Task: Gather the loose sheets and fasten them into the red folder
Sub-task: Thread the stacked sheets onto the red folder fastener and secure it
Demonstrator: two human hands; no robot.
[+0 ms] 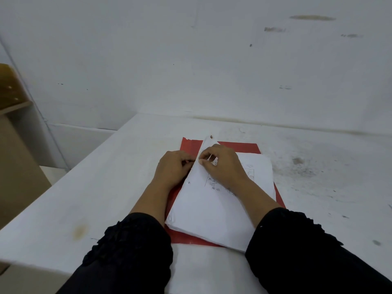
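A red folder lies open and flat on the white table. A stack of white punched sheets rests on it, tilted a little to the right. My right hand pinches the left edge of the top sheet and lifts it, so its far corner stands up. My left hand sits with curled fingers at the stack's left edge, beside the raised sheet; what its fingertips hold is hidden.
The table's left edge runs diagonally from the near left to the far middle. Beyond it stands a brown cabinet with a yellowish object on top. A white wall rises behind the table.
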